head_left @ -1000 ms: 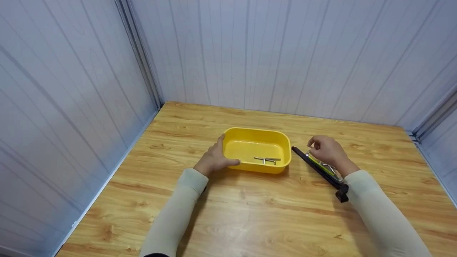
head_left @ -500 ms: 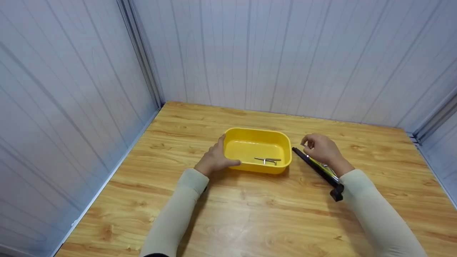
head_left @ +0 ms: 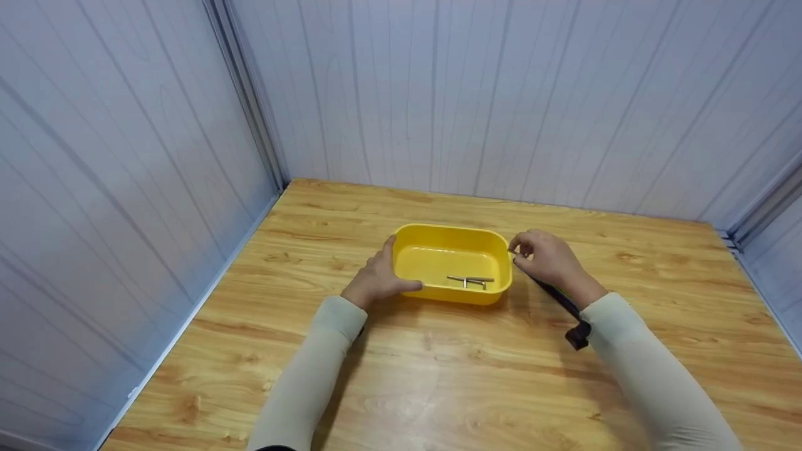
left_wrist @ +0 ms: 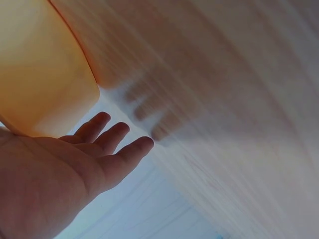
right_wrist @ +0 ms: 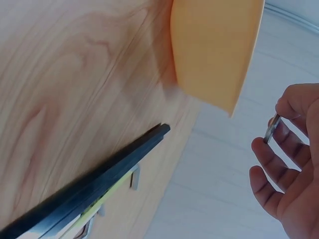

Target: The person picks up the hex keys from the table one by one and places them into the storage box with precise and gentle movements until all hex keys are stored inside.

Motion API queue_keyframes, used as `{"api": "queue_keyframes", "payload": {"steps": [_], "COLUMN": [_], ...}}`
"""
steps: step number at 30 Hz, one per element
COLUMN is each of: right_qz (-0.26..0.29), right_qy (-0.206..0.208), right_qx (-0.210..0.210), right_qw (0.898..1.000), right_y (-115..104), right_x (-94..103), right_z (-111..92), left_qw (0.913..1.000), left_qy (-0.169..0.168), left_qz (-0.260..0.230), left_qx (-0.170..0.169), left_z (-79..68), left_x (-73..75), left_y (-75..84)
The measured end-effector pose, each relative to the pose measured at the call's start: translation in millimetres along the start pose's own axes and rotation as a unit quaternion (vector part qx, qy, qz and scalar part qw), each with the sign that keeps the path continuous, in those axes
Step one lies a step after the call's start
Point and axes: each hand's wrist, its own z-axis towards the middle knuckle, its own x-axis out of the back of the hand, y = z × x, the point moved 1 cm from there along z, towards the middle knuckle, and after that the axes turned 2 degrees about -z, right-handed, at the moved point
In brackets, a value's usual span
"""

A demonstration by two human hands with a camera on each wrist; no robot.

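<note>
My left hand grips the left end of a yellow plastic bin, thumb along the front rim; in the left wrist view several fingers extend beside its wall. Inside the bin lie a few silver L-shaped hex keys. At the bin's right end my right hand pinches a small metal piece, apparently a hex key, mostly hidden by the fingers. Under the right forearm lies a long black holder with a yellow-green strip; metal keys stick out of it in the right wrist view.
The bin and holder rest on a wood-grain table. Pale panelled walls rise behind it and along its left side, joined by a metal corner post. Another wall edge stands at the far right.
My right hand has moved left from above the black holder to the bin's right rim, carrying the small metal piece. The left hand and bin have stayed in place.
</note>
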Motion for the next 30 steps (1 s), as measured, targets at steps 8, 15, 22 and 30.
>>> {"api": "queue_keyframes", "payload": {"steps": [8, 15, 22, 30], "right_qz": [0.014, 0.035, 0.044, 0.057], "right_qy": [-0.003, -0.018, -0.046, -0.062], "right_qx": [0.015, 0.024, 0.025, 0.03], "right_qw": [1.0, 0.999, 0.998, 0.996], "right_y": [-10, -21, -28, -32], "right_x": [-7.5, -17.1, -26.8, -37.9], "right_z": [7, 11, 14, 18], "left_qw": [1.0, 1.0, 0.9999, 1.0], "left_qy": [-0.002, -0.004, -0.005, -0.004], "left_qz": [0.004, 0.007, 0.009, 0.001], "left_qx": [0.0, -0.003, -0.002, -0.004], "left_z": [-0.9, -0.3, 0.3, -0.9], "left_x": [0.2, -0.2, -0.2, 0.2], "left_y": [0.9, 2.1, 3.3, 2.3]}}
